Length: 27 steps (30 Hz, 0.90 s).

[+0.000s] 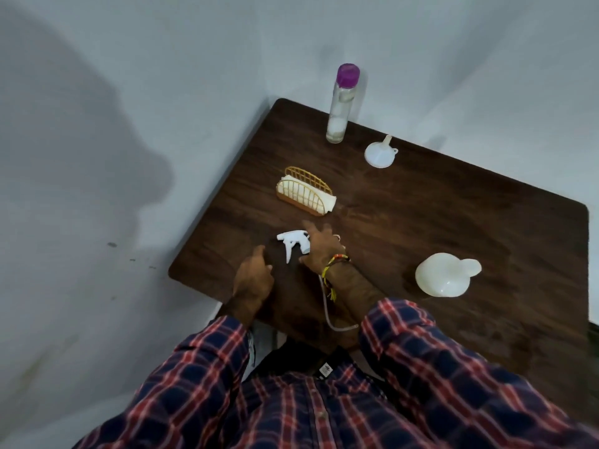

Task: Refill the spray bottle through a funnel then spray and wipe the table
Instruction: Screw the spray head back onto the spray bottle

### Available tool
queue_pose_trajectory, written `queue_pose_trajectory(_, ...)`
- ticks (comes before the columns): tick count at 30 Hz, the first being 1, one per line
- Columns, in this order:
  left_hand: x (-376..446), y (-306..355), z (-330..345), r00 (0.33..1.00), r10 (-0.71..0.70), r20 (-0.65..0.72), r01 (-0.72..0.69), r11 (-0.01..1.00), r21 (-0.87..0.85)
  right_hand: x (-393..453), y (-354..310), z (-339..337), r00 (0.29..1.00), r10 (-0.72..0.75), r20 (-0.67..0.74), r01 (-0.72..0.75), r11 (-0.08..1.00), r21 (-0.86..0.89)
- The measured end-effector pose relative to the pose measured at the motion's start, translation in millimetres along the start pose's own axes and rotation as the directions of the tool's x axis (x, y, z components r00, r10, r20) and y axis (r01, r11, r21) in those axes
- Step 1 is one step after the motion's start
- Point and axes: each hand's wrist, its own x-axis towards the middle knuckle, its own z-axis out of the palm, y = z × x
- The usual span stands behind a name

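A white trigger spray head [291, 244] lies on the dark wooden table [421, 215] near its front left corner, with its clear dip tube [327, 315] curling back toward my body. My right hand [321, 251] is on the head's collar end, thumb below and fingers above it. Just left of it, my left hand [252, 280] rests on the table with its fingers curled and nothing in it. A white rounded plastic container [442, 277] stands to the right. A white funnel [381, 153] lies mouth-down at the back. Beside it stands a tall clear bottle [340, 105] with a purple cap.
A gold wire holder [306, 194] with a folded pale cloth stands behind the spray head. The table sits in a corner of pale walls, which close off its left and back sides. My plaid sleeves cover the table's near edge.
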Motion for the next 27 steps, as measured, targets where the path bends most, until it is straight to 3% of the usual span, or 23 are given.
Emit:
queue_pose_trajectory(4,-8.7,-12.4,4.8,0.999,0.008,0.052,-0.005,0.999,-0.05,20.7,-3.0,10.8,0.996,-0.023,0.081,0.031,0.995,-0.1)
queue_pose_trajectory(10,-12.7,-11.2,-1.3,0.999,0.039,0.024,-0.037,0.997,-0.066,19.1,-7.9,-3.4,0.996,-0.055,-0.069,0.052,0.998,-0.036)
queue_pose_trajectory(13,-16.0,2.0,-5.9,0.992,0.116,-0.054,-0.123,0.983,-0.135,8.0,-11.7,-25.2,0.964,-0.017,-0.264,0.067,0.981,0.181)
queue_pose_trajectory(17,-23.1,37.5,-9.5,0.935,0.222,-0.275,-0.293,0.922,-0.253,-19.8,-6.6,-82.5,0.818,0.176,-0.548,0.179,0.828,0.532)
queue_pose_trajectory(20,-31.3,77.2,-12.0,0.903,0.242,-0.354,-0.379,0.839,-0.392,-39.7,22.4,-128.1,0.68,0.318,-0.66,0.313,0.689,0.654)
queue_pose_trajectory(22,-35.7,101.7,-9.7,0.905,0.285,-0.317,-0.414,0.76,-0.501,-54.4,52.3,-155.9,0.603,0.427,-0.673,0.354,0.613,0.706)
queue_pose_trajectory(24,-42.7,126.5,-5.7,0.9,0.362,-0.245,-0.434,0.68,-0.591,-70.4,86.0,-180.4,0.546,0.55,-0.632,0.423,0.47,0.775)
queue_pose_trajectory(27,-60.8,169.1,1.7,0.839,0.527,-0.134,-0.47,0.58,-0.665,-102.5,136.0,-208.1,0.451,0.681,-0.578,0.552,0.296,0.78)
